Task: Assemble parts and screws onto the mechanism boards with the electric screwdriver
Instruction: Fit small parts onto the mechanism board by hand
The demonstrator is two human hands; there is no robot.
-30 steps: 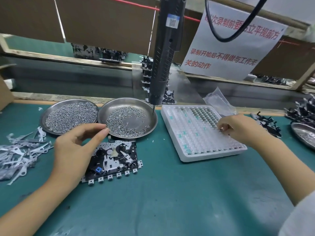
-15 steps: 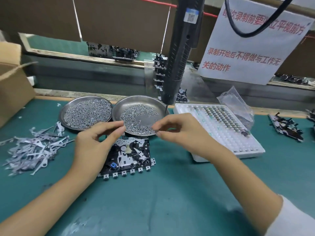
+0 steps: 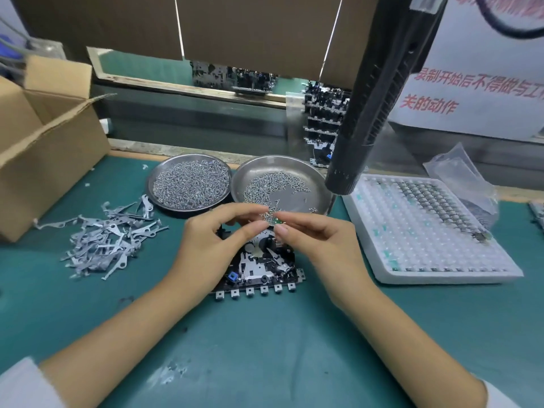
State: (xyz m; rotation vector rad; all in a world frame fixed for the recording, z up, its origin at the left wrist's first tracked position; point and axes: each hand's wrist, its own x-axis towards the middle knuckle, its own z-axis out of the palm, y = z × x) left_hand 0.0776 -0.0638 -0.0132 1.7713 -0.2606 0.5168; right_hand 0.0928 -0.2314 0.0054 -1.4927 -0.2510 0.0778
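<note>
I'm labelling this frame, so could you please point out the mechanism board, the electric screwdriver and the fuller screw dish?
mechanism board point(image 3: 259, 269), head view, metal plate centre.
electric screwdriver point(image 3: 368, 113), head view, black body.
fuller screw dish point(image 3: 190, 184), head view, screw pile.

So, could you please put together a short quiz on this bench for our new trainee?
1. True or false: the electric screwdriver is gripped in the right hand.
2. Which of the two round dishes holds more screws: A) the left dish or B) the right dish?
3. Fill in: both hands meet over the ______ lying on the green mat.

Key
1. False: it hangs untouched above the white parts tray; the right hand pinches a small part, with the left hand fingertips meeting it.
2. A.
3. mechanism board.
</note>
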